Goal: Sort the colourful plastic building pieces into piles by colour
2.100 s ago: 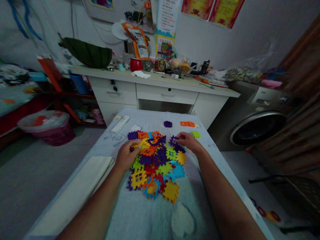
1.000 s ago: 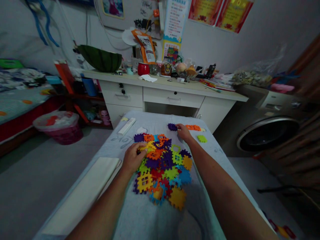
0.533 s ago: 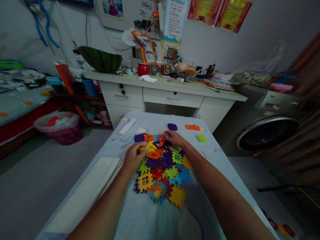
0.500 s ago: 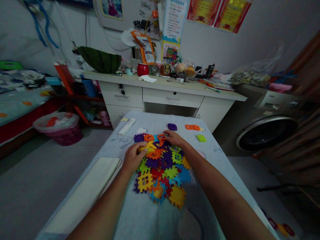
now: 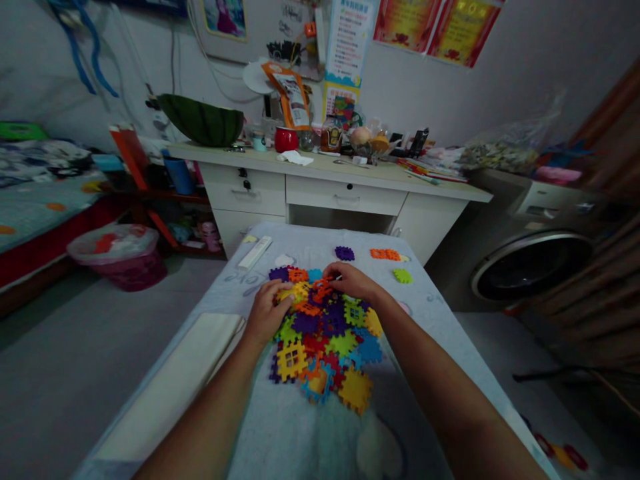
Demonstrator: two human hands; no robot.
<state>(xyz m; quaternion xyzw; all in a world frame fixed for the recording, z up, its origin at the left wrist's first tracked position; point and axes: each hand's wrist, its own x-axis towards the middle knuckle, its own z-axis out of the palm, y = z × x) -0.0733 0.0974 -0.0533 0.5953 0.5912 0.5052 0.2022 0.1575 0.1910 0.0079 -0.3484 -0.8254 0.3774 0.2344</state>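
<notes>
A heap of colourful toothed interlocking plastic blocks lies on the cloth-covered table point(image 5: 320, 440). At the heap's far left side, my left hand point(image 5: 267, 312) is closed with thumb and fingers on a yellow interlocking block point(image 5: 295, 293). My right hand point(image 5: 351, 281) pinches an orange interlocking block point(image 5: 321, 289), tilted over the heap just right of the yellow one. Nearer me lie a yellow window-shaped block point(image 5: 292, 361), a solid yellow block point(image 5: 356, 391) and a blue block point(image 5: 370, 349). Purple blocks point(image 5: 334, 320) fill the middle.
Beyond the heap sit a purple block point(image 5: 345, 253), joined orange blocks point(image 5: 385, 254) and a green block point(image 5: 403, 276). A white strip point(image 5: 256, 253) and a folded pale board point(image 5: 175, 383) lie at the left. A white desk point(image 5: 345, 193) stands behind the table, a washing machine point(image 5: 530, 227) to the right.
My right hand has drawn slightly nearer, and the orange block has moved down and tilted toward the yellow one. My left hand stays almost in place on the yellow block.
</notes>
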